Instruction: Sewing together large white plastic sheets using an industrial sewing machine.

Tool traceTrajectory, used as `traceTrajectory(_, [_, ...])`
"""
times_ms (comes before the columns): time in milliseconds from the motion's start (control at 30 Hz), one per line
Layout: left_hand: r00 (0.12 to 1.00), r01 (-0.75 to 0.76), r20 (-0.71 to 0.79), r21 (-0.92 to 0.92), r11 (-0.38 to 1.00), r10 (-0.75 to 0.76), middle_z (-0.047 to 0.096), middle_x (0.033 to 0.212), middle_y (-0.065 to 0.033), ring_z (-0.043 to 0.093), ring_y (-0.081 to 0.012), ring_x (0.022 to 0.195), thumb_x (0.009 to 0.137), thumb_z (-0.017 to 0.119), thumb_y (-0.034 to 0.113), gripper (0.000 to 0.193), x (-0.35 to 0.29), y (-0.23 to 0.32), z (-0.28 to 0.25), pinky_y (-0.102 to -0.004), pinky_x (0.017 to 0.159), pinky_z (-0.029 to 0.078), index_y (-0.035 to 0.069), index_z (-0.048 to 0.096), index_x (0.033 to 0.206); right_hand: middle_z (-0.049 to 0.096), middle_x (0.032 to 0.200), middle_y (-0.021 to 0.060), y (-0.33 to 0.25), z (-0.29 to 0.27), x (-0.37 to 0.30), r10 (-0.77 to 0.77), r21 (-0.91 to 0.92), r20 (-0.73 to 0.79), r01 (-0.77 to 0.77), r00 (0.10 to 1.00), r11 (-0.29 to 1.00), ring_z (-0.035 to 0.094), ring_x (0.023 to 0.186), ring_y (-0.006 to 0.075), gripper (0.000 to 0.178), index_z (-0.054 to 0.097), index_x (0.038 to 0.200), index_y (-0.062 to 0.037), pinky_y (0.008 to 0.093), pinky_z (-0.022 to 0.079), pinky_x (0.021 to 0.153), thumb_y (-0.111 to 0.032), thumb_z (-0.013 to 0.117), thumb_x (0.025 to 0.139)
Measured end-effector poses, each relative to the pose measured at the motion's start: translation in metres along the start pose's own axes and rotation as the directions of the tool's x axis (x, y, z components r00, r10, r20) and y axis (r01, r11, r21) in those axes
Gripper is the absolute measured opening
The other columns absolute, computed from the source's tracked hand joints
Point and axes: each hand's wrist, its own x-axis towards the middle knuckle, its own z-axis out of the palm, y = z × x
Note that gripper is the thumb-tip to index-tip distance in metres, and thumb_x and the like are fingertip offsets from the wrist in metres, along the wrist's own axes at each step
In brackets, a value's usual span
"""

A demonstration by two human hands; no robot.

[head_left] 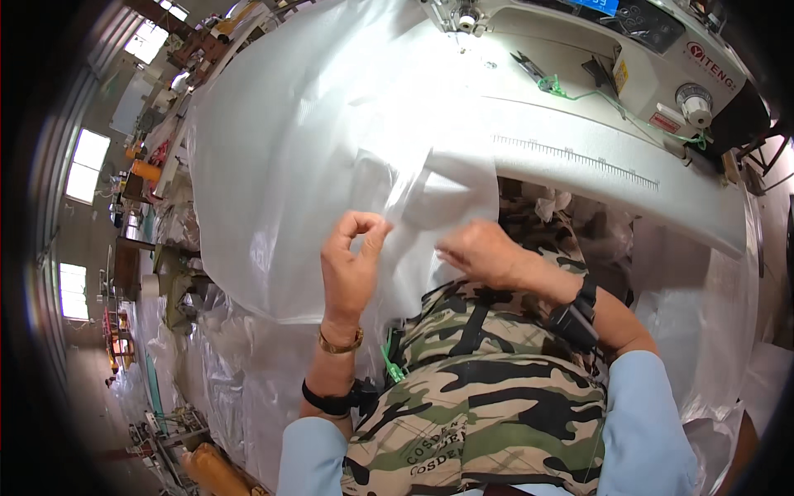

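Left hand (351, 269) and right hand (480, 252) each pinch the white sheet (331, 149) draped over the tabletop (612, 178); its near edge seems unsewn, well short of the far sewing machine (628, 50).

Daylight is streaming through bright rectangular windows (85, 165) along the left wall of a long workshop. Cluttered worktables (157, 178) are receding beside them, and crumpled clear plastic sheeting (211, 372) is lying in heaps over the grey floor (87, 388) below.
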Motion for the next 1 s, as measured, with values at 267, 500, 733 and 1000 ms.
traceTrajectory(267, [0.893, 0.448, 0.305, -0.534, 0.717, -0.331, 0.063, 0.073, -0.0016, 0.052, -0.0047, 0.057, 0.101, 0.063, 0.015, 0.019, -0.014, 0.000, 0.002, -0.0180, 0.054, 0.042, -0.002, 0.062, 0.107, 0.069, 0.110, 0.0080, -0.028, 0.005, -0.002, 0.204, 0.948, 0.124, -0.176, 0.971, 0.265, 0.068, 0.093, 0.0121, 0.036, 0.058, 0.125, -0.0006, 0.0280, 0.052, 0.086, -0.031, 0.054, 0.106])
traceTrajectory(500, [0.859, 0.499, 0.384, -0.482, 0.720, -0.339, 0.063, 0.073, -0.0017, 0.042, -0.0015, 0.048, 0.109, 0.044, 0.041, 0.050, -0.037, -0.015, 0.010, -0.0171, 0.046, 0.037, -0.006, 0.062, 0.117, 0.065, 0.093, 0.0045, -0.052, 0.023, -0.015, 0.067, 0.947, 0.279, -0.286, 0.958, 0.148, 0.062, 0.077, 0.0110, 0.038, 0.063, 0.113, -0.0005, 0.0254, 0.051, 0.070, -0.036, 0.065, 0.099])
traceTrajectory(733, [0.902, 0.294, 0.343, -0.042, 0.955, -0.263, 0.070, 0.084, -0.0062, 0.061, -0.0118, 0.067, 0.106, 0.050, 0.047, 0.055, -0.050, -0.012, -0.001, -0.0279, 0.065, 0.051, -0.004, 0.068, 0.114, 0.063, 0.080, -0.0014, -0.068, 0.032, -0.023, 0.135, 0.883, 0.404, -0.424, 0.905, 0.202, 0.056, 0.074, 0.0061, 0.025, 0.074, 0.095, -0.0005, 0.0236, 0.048, 0.068, -0.025, 0.072, 0.095])
traceTrajectory(1000, [0.840, 0.273, 0.465, 0.084, 0.958, -0.280, 0.069, 0.079, -0.0103, 0.059, -0.0158, 0.070, 0.100, 0.054, 0.057, 0.064, -0.051, -0.014, -0.015, -0.0306, 0.068, 0.050, -0.003, 0.068, 0.114, 0.070, 0.077, 0.0124, -0.097, 0.016, -0.035, -0.039, 0.844, 0.284, -0.230, 0.958, 0.485, 0.068, 0.068, 0.0188, 0.024, 0.072, 0.099, 0.0000, 0.0325, 0.053, 0.066, -0.023, 0.067, 0.092])
